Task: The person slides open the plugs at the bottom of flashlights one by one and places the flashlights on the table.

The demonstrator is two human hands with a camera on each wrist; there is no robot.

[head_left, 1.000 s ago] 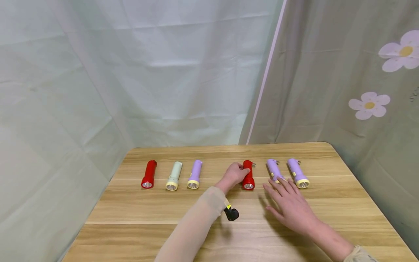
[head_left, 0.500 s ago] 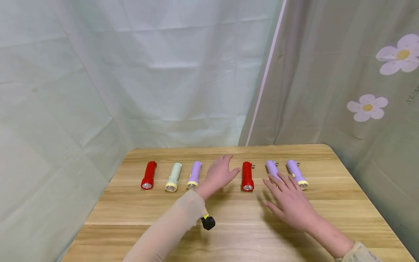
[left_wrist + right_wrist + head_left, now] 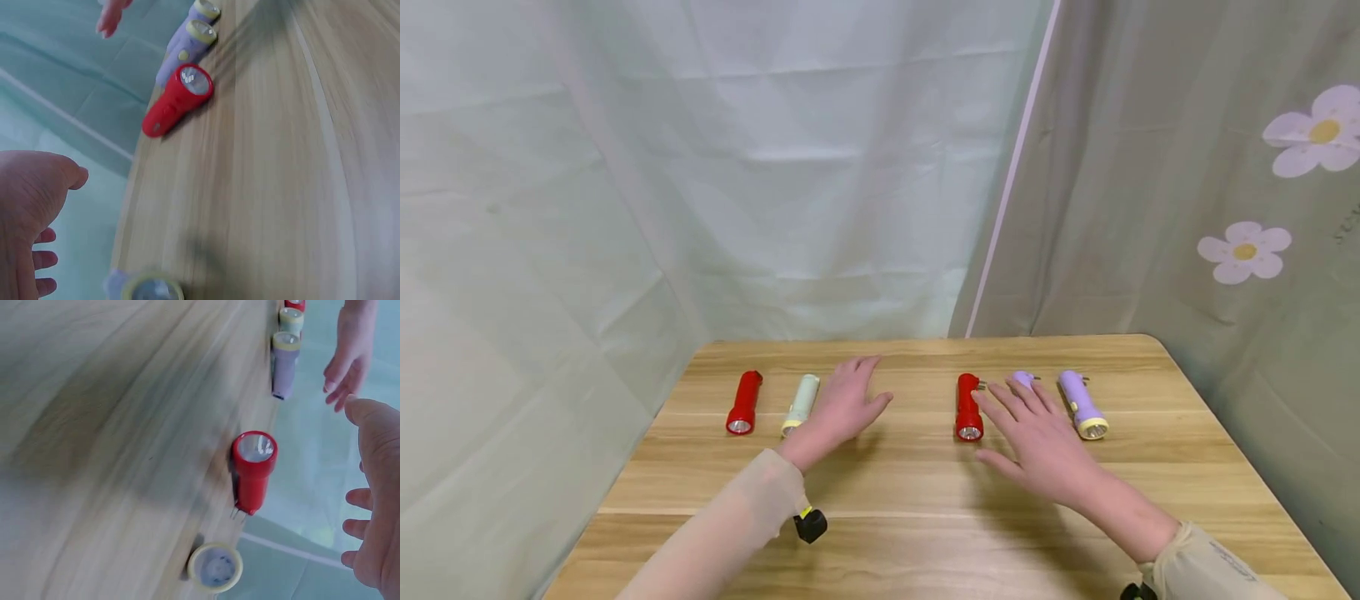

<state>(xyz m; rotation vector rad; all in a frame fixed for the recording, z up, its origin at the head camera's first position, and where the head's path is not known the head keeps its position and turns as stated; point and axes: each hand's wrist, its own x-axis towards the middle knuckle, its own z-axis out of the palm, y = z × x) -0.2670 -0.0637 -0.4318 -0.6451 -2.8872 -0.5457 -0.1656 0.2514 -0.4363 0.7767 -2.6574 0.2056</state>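
While the left grip [image 3: 838,408] and right grip [image 3: 1041,446] hover empty, thumbs apart from fingers, the central red flashlight [image 3: 253,478] is best pinched mid-body, clear of its prongs [image 3: 236,513].

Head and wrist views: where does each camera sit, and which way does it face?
Head: on the head, facing forward and down at the table and flashlights; left hand, right hand and sleeves show.
Left wrist: on that wrist, looking past the left hand toward the pronged red flashlight and two purple flashlights; right hand at top.
Right wrist: on that wrist, looking past the right hand across the table; left hand at upper right.
Both wrist views share the pronged red flashlight and both hands.
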